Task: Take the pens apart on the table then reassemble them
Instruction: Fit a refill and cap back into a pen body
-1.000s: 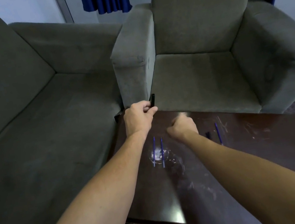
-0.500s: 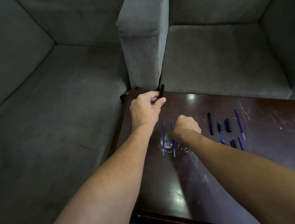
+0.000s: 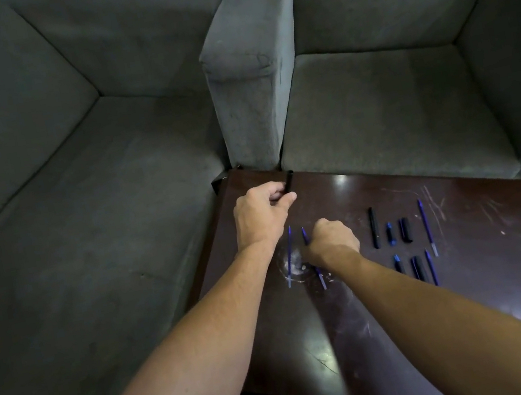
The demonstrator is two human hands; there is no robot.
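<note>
Several pen parts [image 3: 374, 227] lie separated; left hand [image 3: 260, 214] grips a black barrel [image 3: 289, 182], right hand [image 3: 329, 242] is fisted, contents hidden; reassembly remains.

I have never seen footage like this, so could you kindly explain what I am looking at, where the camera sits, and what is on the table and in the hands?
No machine here: a person wears a camera on the head, looking down at their own bare arms. The left hand grips a black pen barrel. The right hand is closed over a blue refill; another blue refill lies beside it. Further right on the dark wooden table, more dismantled pen parts lie in rows. Grey sofas stand behind.
</note>
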